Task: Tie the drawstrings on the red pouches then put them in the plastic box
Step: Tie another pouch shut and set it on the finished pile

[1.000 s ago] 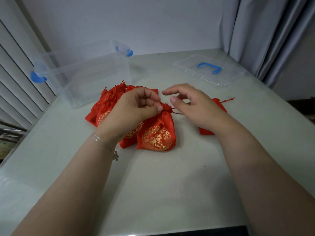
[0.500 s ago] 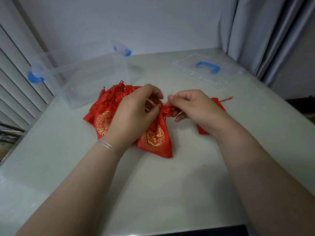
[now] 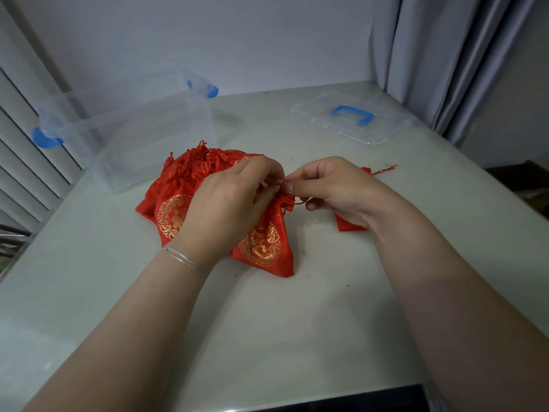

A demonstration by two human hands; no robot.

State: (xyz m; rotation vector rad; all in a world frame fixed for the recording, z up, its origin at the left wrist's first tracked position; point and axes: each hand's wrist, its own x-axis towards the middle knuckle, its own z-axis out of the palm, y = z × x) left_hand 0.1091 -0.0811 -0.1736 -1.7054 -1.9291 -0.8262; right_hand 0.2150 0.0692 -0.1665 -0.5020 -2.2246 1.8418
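Observation:
A red pouch (image 3: 264,248) with a gold pattern lies on the table in front of me, its neck gathered. My left hand (image 3: 228,203) and my right hand (image 3: 332,188) meet at that neck, each pinching the red drawstring (image 3: 289,200). Behind my left hand sits a pile of red pouches (image 3: 184,179). Another red pouch (image 3: 350,224) lies under my right wrist, mostly hidden, its cord trailing to the right. The clear plastic box (image 3: 133,129) with blue latches stands open at the back left; I see nothing inside it.
The box's clear lid (image 3: 350,120) with a blue handle lies flat at the back right. Grey curtains (image 3: 445,55) hang at the right, window blinds (image 3: 26,150) at the left. The table's near edge (image 3: 326,402) runs along the bottom.
My right hand went from spread fingers to a pinch on the drawstring, and both hands drew together at the pouch's neck. The pouch tilted slightly to the right.

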